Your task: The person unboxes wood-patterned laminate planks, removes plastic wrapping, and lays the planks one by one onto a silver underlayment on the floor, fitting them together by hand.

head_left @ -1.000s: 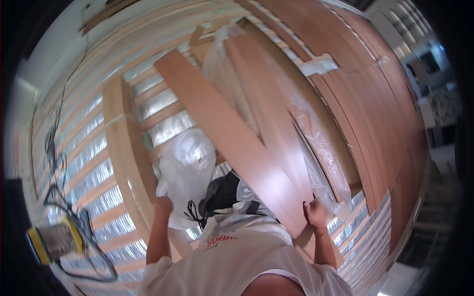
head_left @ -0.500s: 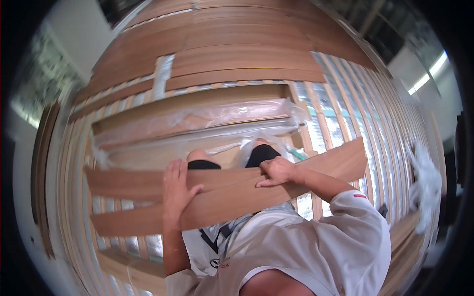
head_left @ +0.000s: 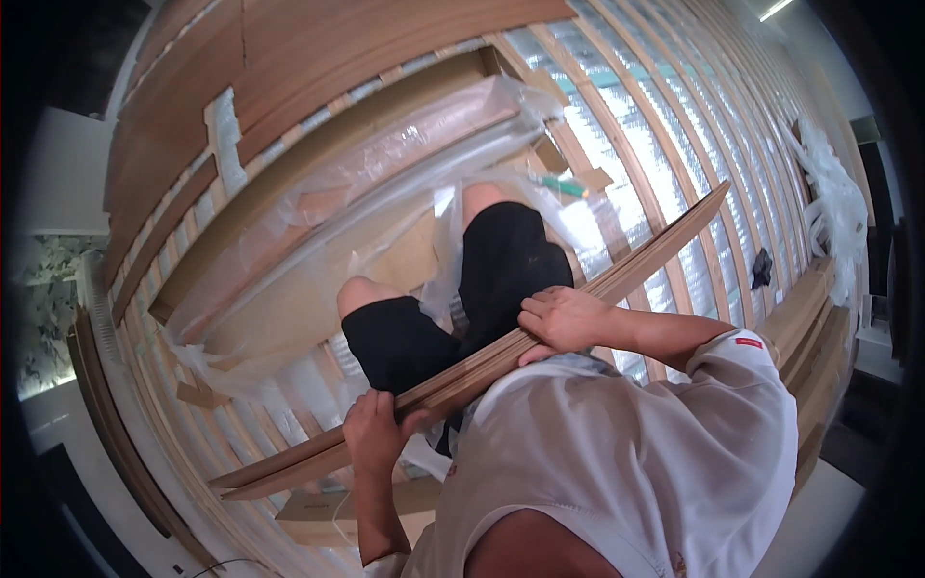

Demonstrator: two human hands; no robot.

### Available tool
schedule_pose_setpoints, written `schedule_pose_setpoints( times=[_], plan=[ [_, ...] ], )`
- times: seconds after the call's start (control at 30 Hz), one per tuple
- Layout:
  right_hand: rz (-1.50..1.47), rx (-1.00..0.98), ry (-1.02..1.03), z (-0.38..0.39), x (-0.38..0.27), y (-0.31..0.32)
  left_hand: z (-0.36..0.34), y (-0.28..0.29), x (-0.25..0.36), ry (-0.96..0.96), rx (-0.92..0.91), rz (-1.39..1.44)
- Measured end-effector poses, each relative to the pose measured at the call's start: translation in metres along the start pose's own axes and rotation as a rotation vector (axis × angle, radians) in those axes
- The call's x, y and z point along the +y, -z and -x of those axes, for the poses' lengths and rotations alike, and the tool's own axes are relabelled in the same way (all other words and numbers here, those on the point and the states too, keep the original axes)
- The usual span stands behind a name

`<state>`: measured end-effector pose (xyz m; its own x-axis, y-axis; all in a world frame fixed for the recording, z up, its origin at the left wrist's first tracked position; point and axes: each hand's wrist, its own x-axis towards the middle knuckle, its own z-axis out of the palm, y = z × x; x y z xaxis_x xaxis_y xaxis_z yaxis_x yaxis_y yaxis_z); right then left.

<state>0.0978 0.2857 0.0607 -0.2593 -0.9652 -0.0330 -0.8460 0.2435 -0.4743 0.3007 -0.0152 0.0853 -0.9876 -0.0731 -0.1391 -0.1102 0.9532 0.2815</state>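
Two or more brown wood floorboards (head_left: 462, 380) lie together, seen almost edge-on, across my lap. They slant from the lower left up to the right. My left hand (head_left: 378, 433) grips them left of the middle, thumb on the near side. Farther right, my right hand (head_left: 564, 320) is closed over their top edge, with the thumb toward my shirt. At the left end the boards fan slightly apart. The undersides of both hands' grips are hidden.
Beyond my knees lies an open cardboard box (head_left: 328, 207) with plastic-wrapped boards (head_left: 405, 135) inside. Wooden battens (head_left: 665, 193) run over silver foil around me. Laid brown flooring (head_left: 318, 58) covers the far side. Crumpled clear plastic (head_left: 836, 207) and stacked boards (head_left: 800, 318) stand at right.
The boards have turned from lying flat-faced to edge-on, drawn together and nearer my body. Their right end has risen in the picture and the left end dropped. My view has rotated.
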Motion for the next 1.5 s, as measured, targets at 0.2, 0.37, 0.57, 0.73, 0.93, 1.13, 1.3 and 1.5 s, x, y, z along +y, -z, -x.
schedule_pose_setpoints(
  times=[0.2, 0.37, 0.57, 0.73, 0.93, 1.13, 1.3, 1.5],
  plan=[
    [-0.089, -0.01, -0.044, 0.023, -0.012, -0.013, 0.012, -0.007, 0.0, -0.051, -0.273, 0.117],
    [-0.142, -0.233, 0.006, 0.02, -0.026, -0.005, 0.026, 0.014, -0.018, -0.061, -0.538, 0.121],
    [-0.439, -0.318, -0.177, 0.026, -0.066, 0.06, 0.022, 0.092, -0.004, -0.081, -0.603, 0.255],
    [-0.504, -0.403, -0.27, 0.021, -0.086, 0.109, 0.009, 0.149, 0.025, 0.458, -1.006, 0.608],
    [-0.544, -0.454, -0.426, 0.051, -0.135, 0.18, 0.014, 0.221, 0.076, 0.242, -1.153, 0.588],
    [-0.552, -0.431, -0.576, 0.119, -0.185, 0.222, 0.004, 0.317, 0.154, 0.189, -1.206, 0.587],
    [-0.402, -0.409, -0.617, 0.169, -0.175, 0.316, -0.019, 0.323, 0.202, -0.057, -1.155, 0.317],
    [-0.359, -0.307, -0.68, 0.258, -0.091, 0.367, -0.089, 0.311, 0.312, -0.136, -0.988, 0.138]
  ],
)
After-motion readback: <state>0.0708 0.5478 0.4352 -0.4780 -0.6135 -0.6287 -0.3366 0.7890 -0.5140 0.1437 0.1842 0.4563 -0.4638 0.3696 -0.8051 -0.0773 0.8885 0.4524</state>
